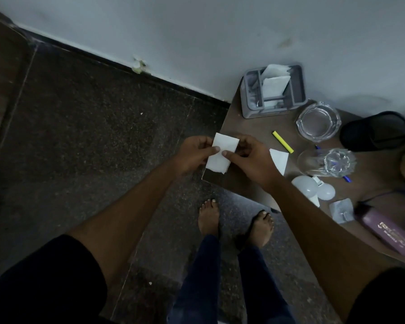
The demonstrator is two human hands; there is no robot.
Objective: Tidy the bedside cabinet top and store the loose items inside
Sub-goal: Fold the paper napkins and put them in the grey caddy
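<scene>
Holding a folded white tissue (221, 152) between both hands, we stand at the near-left corner of the bedside cabinet top (248, 127). Our left hand (193, 155) pinches the tissue's left edge, thumb pressed on its upper face and fingers curled beneath. Our right hand (250, 157) grips the right edge the same way, thumb tip on the paper and knuckles turned up toward the camera. Both forearms reach forward and converge, wrists roughly level, so the tissue hangs over the cabinet's corner edge, partly above the dark speckled floor (103, 136).

A second white paper piece (279, 160) lies flat on the cabinet just right of our right hand. Beyond it rests a yellow highlighter (283, 141). A grey caddy (274, 90) with papers in it stands at the back against the wall. A glass ashtray (318, 120), a black mesh cup (375, 130) and a clear tumbler (327, 163) lying on its side occupy the middle. Two white bulbs (313, 189) sit near the front edge, and a purple case (386, 230) lies further right.
</scene>
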